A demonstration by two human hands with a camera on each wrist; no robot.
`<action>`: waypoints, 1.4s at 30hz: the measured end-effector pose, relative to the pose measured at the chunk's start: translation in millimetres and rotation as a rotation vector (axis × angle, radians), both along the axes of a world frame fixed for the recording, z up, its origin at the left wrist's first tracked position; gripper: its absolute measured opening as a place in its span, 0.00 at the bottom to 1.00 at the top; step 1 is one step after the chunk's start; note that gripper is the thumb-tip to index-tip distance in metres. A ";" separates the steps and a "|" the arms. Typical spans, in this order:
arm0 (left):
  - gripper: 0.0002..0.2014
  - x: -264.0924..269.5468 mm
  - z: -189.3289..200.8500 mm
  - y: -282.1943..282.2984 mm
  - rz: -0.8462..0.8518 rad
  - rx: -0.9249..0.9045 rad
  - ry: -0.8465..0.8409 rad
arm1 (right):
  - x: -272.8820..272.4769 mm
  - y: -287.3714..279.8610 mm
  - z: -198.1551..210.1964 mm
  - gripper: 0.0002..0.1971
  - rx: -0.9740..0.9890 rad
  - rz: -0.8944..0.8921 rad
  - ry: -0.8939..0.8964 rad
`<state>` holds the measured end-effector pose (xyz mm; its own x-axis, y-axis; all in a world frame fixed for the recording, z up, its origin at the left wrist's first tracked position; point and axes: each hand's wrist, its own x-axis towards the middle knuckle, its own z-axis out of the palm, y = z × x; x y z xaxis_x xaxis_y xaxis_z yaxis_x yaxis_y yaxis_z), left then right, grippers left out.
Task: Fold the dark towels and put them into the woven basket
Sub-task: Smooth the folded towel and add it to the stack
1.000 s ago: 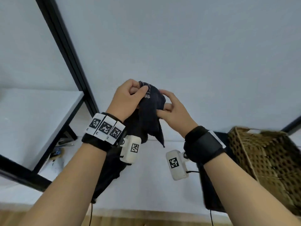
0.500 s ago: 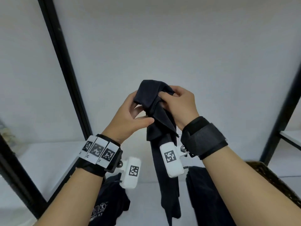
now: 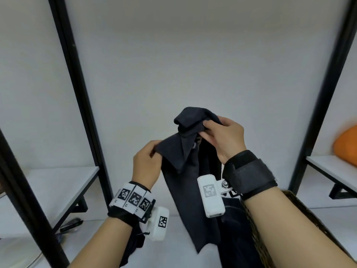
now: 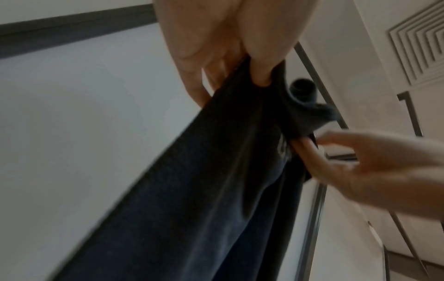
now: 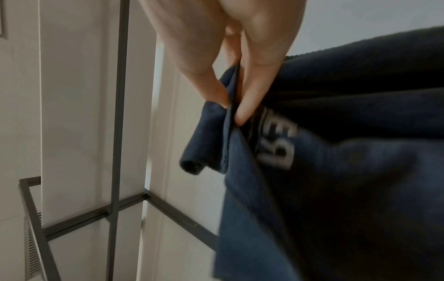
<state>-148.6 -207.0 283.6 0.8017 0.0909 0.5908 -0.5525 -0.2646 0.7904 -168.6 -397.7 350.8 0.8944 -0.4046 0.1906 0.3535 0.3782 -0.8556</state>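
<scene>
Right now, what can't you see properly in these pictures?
- Basket, head view: mostly hidden by the right arm and cut off by the edge.
- Towel lettering, right wrist view: blurred, partly folded under.
- Orange thing, head view: cut off by the edge.
- Dark cloth below the hands, head view: mostly covered.

woven basket (image 3: 301,213) mostly behind right forearm, towel (image 3: 185,180) lettering partly folded under, unreadable

Both hands raised, left hand (image 3: 147,163) pinching, right hand (image 3: 225,137) pinching
</scene>
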 end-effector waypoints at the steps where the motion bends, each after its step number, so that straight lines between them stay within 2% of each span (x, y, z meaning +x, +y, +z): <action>1: 0.18 0.5 1.3 3.4 -0.002 -0.035 0.012 | -4.8 -7.2 -4.7 0.13 -0.020 0.013 0.003; 5: 0.16 -2.8 -0.1 22.2 -0.001 -0.164 0.077 | -21.5 -27.3 -35.4 0.22 -0.175 -0.069 0.039; 8: 0.14 -11.1 -9.0 36.5 0.001 -0.123 0.064 | -29.2 -32.0 -64.0 0.23 -0.269 -0.149 0.080; 13: 0.22 -26.4 -34.2 51.8 -0.015 -0.064 0.054 | -36.4 -22.7 -109.6 0.14 -0.105 -0.057 0.156; 16: 0.19 -30.3 -65.2 59.7 -0.013 -0.081 0.123 | -39.7 -16.1 -139.6 0.12 -0.047 -0.047 0.232; 24: 0.13 -33.9 -170.1 71.7 0.134 -0.071 0.464 | -49.0 -14.5 -244.2 0.12 -0.012 -0.022 0.511; 27: 0.08 -28.8 -208.1 78.0 0.172 -0.012 0.600 | -48.0 -18.3 -282.6 0.09 -0.004 0.019 0.640; 30: 0.15 -17.6 -242.0 84.4 0.234 0.065 0.715 | -43.7 -28.6 -314.2 0.06 0.062 0.006 0.760; 32: 0.16 -8.5 -259.6 87.9 0.297 0.137 0.730 | -38.2 -37.2 -331.0 0.06 0.152 -0.017 0.817; 37: 0.22 23.6 -294.4 90.7 0.341 0.267 0.821 | -14.1 -52.0 -362.9 0.04 0.300 -0.065 0.821; 42: 0.27 64.4 -324.2 89.7 0.381 0.481 0.976 | 26.7 -55.8 -385.0 0.07 0.437 -0.101 0.874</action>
